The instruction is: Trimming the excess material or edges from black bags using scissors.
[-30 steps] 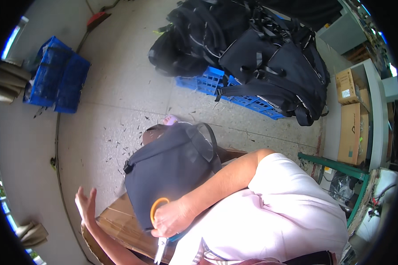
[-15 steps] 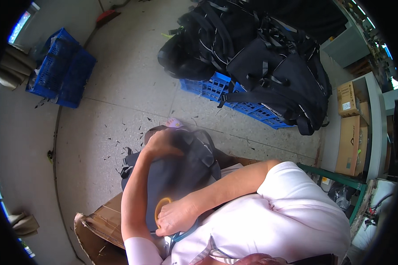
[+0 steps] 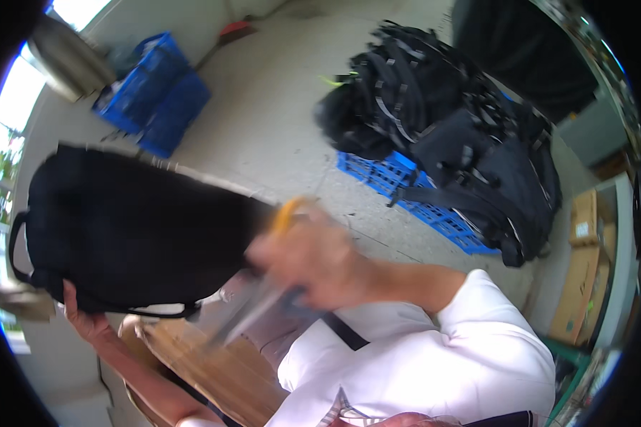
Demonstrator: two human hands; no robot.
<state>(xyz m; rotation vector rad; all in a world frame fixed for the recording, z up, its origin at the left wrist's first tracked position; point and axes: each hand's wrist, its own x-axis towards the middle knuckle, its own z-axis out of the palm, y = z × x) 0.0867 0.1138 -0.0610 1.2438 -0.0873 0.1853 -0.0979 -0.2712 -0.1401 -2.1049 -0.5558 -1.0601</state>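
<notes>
Here, left fingers [image 3: 70,295] hold 1 black bag [image 3: 142,231]; right fingers [image 3: 265,250] grip orange-handled scissors [image 3: 288,215].

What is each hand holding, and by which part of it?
Left hand: the black backpack, by its lower-left corner as pictured. Right hand: scissors, by the orange handle; blur hides the exact grip.

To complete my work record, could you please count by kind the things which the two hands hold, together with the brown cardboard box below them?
Black fabric bag, in the left hand: 1
Orange-handled metal scissors, blurred, in the right hand: 1
Brown cardboard box: 1
Total: 3
</notes>
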